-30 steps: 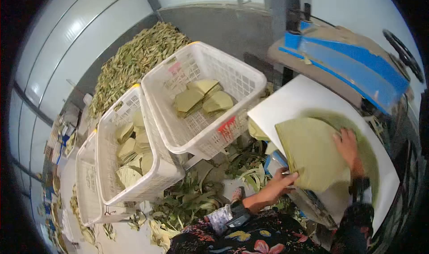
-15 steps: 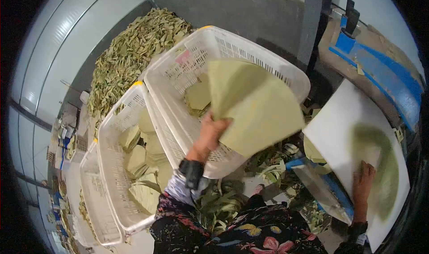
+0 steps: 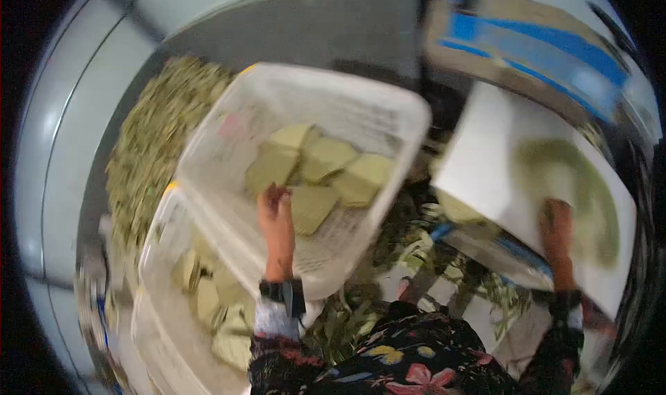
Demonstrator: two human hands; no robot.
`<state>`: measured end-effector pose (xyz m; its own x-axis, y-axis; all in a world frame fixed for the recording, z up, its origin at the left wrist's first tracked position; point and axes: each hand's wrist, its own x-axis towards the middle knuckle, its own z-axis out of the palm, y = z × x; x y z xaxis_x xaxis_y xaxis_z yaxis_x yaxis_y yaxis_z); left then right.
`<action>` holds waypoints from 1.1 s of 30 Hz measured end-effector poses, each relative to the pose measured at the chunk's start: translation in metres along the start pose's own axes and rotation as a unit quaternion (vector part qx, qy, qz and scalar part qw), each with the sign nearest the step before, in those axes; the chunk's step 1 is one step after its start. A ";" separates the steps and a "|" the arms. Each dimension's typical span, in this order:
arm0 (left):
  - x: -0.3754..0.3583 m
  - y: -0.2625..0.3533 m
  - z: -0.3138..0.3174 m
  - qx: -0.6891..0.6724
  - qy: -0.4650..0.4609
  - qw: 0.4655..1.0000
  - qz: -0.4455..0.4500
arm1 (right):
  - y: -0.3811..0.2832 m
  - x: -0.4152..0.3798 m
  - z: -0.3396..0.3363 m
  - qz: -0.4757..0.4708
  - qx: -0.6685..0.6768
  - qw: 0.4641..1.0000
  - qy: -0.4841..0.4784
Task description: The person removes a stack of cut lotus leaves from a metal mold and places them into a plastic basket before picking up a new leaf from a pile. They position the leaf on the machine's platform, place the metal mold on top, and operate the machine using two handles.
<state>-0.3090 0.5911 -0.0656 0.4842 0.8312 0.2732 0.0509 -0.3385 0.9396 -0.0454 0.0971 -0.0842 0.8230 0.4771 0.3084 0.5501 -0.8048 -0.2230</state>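
My left hand (image 3: 276,204) is over the front white plastic basket (image 3: 347,256), fingers loosely bent and apart, with nothing held. Right beside its fingertips lies a stack of flat, trimmed green leaves (image 3: 313,209). More leaf stacks (image 3: 329,159) lie together in the same basket. On the right, my right hand (image 3: 556,225) is at a white board (image 3: 485,141), near a greenish curved stain (image 3: 598,207) on its surface. Motion blur smears the right fingers, so I cannot tell whether they are closed on anything.
A second white basket (image 3: 151,270) with leaf stacks stands at the lower left. Behind it, a large heap of leaves (image 3: 163,124) lies by the wall. Loose leaf scraps (image 3: 409,253) litter the floor. A blue and brown object (image 3: 538,51) stands behind the board.
The large fan of leaves has left my left hand, which is now lower inside the basket beside a leaf stack. My right hand stays at the board. The whole view has shifted.
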 end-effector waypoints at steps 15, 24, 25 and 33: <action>-0.383 0.138 0.239 -0.120 -0.762 0.637 -0.007 | -0.035 -0.418 -0.131 0.277 0.023 0.953 0.120; -0.566 0.190 0.231 -0.059 -0.863 0.499 -0.038 | -0.005 -0.701 -0.306 0.679 -0.275 0.679 0.041; -0.576 0.196 0.229 -0.049 -0.869 0.492 -0.037 | -0.002 -0.720 -0.324 0.715 -0.244 0.653 0.047; -0.626 0.201 0.241 -0.035 -0.876 0.481 -0.014 | 0.041 -0.772 -0.309 0.688 -0.110 0.715 0.054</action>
<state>-0.3915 -0.1032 -0.0977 0.4801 -0.8330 -0.2749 0.0780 -0.2716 0.9592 -0.7022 -0.4133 -0.0453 0.5420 -0.8403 0.0083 -0.8153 -0.5282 -0.2371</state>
